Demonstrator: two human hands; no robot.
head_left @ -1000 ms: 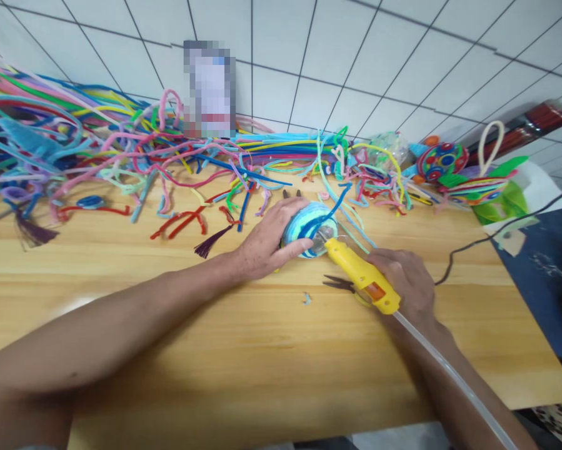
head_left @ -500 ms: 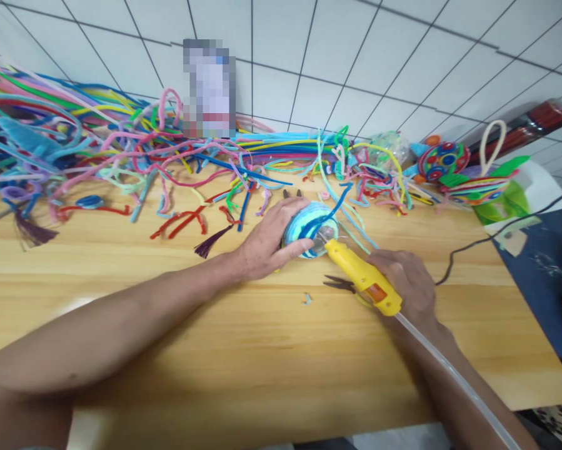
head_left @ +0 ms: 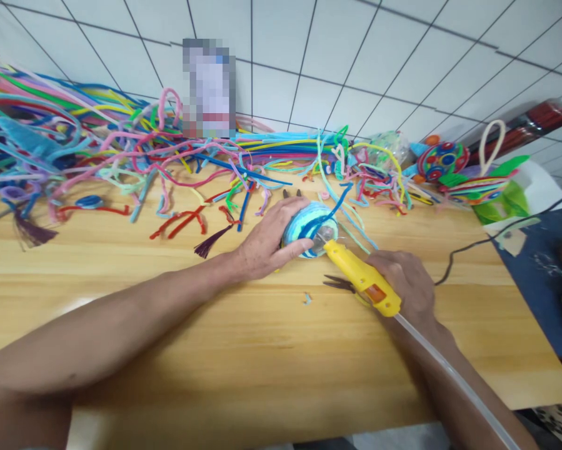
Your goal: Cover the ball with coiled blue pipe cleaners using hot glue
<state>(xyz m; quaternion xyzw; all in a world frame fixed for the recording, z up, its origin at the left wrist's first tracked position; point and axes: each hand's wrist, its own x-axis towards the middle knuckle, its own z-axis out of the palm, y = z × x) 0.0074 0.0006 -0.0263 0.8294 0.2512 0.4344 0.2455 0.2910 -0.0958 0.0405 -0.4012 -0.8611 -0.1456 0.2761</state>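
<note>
glue stick (head_left: 449,370) cut off, scissors (head_left: 340,283) partly hidden

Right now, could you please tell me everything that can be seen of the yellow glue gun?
The glue gun has a yellow, plastic-looking body with an orange patch on its side, and a thin nozzle. A long translucent stick extends from its rear. The right hand grips it, hiding its handle. It slants above the table, nozzle towards the blue-green round piece; whether they touch is unclear.
</note>
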